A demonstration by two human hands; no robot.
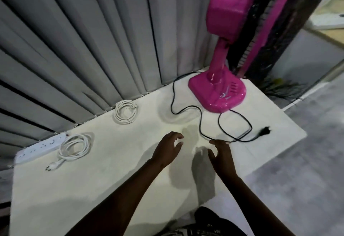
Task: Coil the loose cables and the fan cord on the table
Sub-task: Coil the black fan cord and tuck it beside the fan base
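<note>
A pink fan (216,90) stands at the back right of the white table (93,189). Its black cord (200,122) runs loose over the table in wide loops and ends in a black plug (265,130) near the right edge. Two white cables lie coiled: one (125,113) by the curtain, one (75,147) next to a white power strip (41,147). My left hand (168,151) hovers over the table with relaxed fingers and holds nothing. My right hand (222,154) is spread, its fingertips right at the black cord.
Grey pleated curtains (83,40) hang along the table's back edge. The fan's dark grille (275,21) rises at the upper right. Beyond the table's right edge lies a grey floor (307,170).
</note>
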